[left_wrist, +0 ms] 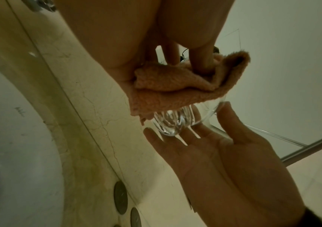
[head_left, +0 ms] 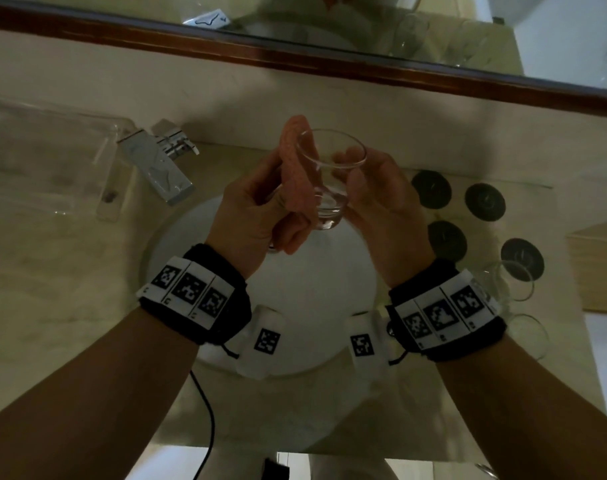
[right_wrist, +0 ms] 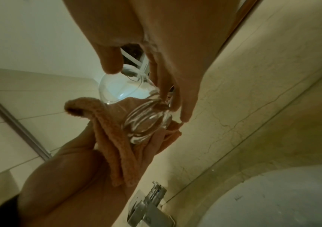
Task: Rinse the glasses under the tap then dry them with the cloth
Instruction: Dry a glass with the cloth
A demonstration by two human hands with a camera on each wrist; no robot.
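Observation:
Over the white sink (head_left: 305,327) both hands hold one clear glass (head_left: 342,161), tilted with its mouth facing away. My left hand (head_left: 278,202) grips an orange cloth (head_left: 297,168) and presses it against the glass's left side; one end of the cloth sticks up past the rim. My right hand (head_left: 357,178) holds the glass from the right, thumb at the rim and fingers along the wall and base. The left wrist view shows the cloth (left_wrist: 168,90) draped over the glass (left_wrist: 175,121) and the right hand (left_wrist: 214,147) beneath. In the right wrist view the glass (right_wrist: 129,95) lies against the cloth (right_wrist: 117,145).
A chrome tap (head_left: 163,164) stands left of the hands, no water running. Several dark round coasters (head_left: 430,188) and two more clear glasses (head_left: 510,278) sit on the marble counter at right. A clear tray (head_left: 45,157) lies far left; a wood-framed mirror (head_left: 330,64) runs behind.

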